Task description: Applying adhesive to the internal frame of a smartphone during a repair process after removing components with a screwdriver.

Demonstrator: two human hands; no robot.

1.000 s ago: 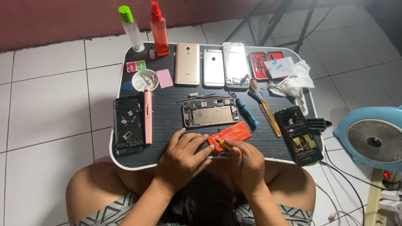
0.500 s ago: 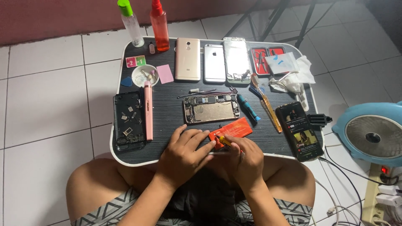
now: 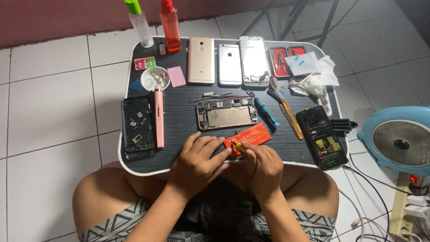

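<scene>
An opened phone body [image 3: 226, 114] with bare circuitry lies mid-table on a small dark lap table [image 3: 179, 112]. Just in front of it an orange battery [image 3: 247, 136] rests flat. My left hand [image 3: 197, 163] lies at the table's near edge, its fingers reaching to the battery's left end. My right hand [image 3: 261, 168] grips a small yellow-handled tool [image 3: 239, 147] whose tip meets the battery's near left corner. Both hands are close together, and a thin pale strip shows between them.
Three phones [image 3: 230, 62] lie face down along the far edge beside two spray bottles [image 3: 170, 24]. A black back cover [image 3: 138, 127], pink stick [image 3: 158, 116], small dish [image 3: 155, 79], screwdrivers [image 3: 265, 112], tweezers case [image 3: 281, 60], tissue [image 3: 313, 76], a lit phone [image 3: 323, 136] and a blue fan [image 3: 398, 140] surround them.
The view has shifted slightly. My hands have stayed at the orange battery, with only small finger movements around the tool.
</scene>
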